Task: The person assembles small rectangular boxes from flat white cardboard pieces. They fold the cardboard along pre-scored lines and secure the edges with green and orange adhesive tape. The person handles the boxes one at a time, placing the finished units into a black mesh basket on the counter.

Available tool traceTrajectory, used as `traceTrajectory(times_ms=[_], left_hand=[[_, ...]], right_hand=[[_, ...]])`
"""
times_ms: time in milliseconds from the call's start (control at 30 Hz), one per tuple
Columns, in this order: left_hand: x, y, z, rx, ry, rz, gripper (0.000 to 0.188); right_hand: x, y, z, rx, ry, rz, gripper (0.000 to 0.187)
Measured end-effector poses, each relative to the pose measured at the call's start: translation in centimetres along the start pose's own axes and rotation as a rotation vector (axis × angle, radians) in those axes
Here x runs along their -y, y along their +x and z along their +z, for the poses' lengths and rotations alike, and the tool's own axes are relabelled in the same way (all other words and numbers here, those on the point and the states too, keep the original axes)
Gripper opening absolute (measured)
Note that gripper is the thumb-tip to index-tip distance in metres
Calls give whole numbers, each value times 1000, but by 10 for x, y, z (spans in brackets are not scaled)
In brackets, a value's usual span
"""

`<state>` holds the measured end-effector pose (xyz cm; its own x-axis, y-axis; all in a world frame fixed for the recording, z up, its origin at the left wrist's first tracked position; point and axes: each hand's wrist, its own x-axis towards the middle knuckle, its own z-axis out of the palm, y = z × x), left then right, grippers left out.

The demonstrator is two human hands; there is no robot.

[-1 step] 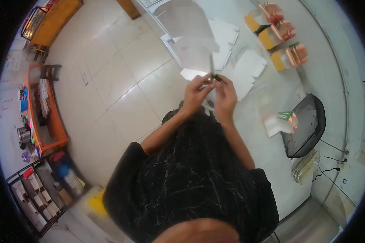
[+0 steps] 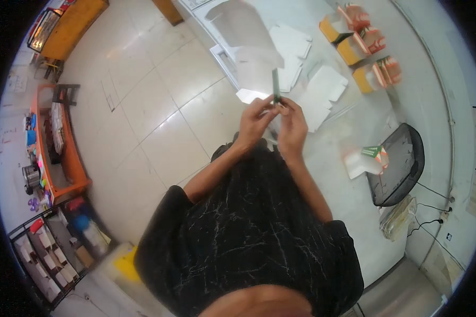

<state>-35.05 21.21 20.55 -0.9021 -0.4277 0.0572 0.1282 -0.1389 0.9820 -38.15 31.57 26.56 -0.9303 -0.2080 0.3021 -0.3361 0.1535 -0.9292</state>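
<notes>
My left hand (image 2: 256, 120) and my right hand (image 2: 293, 127) meet over the table's near left edge. Both are closed, fingertips pinching what looks like a cardboard food carton (image 2: 276, 87), seen nearly edge-on as a narrow green strip. Its lower part is hidden by my fingers. A white flap (image 2: 250, 96) juts out beside my left fingers; whether it belongs to the carton I cannot tell. Just beyond my right hand lie flat white carton blanks (image 2: 325, 92), with more blanks (image 2: 291, 50) farther off.
Several folded orange-and-red cartons (image 2: 360, 47) stand at the far right. A white carton with green and orange print (image 2: 366, 160) sits by a dark grey tray-like object (image 2: 404, 166). Cords hang near the wall. Tiled floor (image 2: 158, 105) and an orange table (image 2: 71, 179) are at left.
The green strip between my fingers has turned slightly and shows more plainly. My right hand has shifted a little to the left; my left hand stays almost in place.
</notes>
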Motion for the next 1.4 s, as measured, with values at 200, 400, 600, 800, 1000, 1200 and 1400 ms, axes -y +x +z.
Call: traceTrajectory(times_ms=[200,400,600,800,1000,1200,1400], left_hand=[[-1,-8,-1,100,360,49,32],[-20,-1,-9,340,-76,-495,43],[-24,18,-36,232,-177,-701,60],[-13,20,-31,73,-145,-534,52],[-16,18,-31,-4,-273,-591,43],[10,13,-40,38,-93,-370,31],[-4,5,-30,-13,-30,-351,25]], right_hand=[[-17,16,6,-39,-30,146,26],[-48,30,-9,132,-588,32,27],[-51,5,-6,131,-670,-340,30],[-54,-9,-3,136,-652,-425,30],[-52,-8,-4,123,-699,-482,29],[-53,-8,-8,150,-535,-41,20],[-48,-3,-5,94,-145,363,21]])
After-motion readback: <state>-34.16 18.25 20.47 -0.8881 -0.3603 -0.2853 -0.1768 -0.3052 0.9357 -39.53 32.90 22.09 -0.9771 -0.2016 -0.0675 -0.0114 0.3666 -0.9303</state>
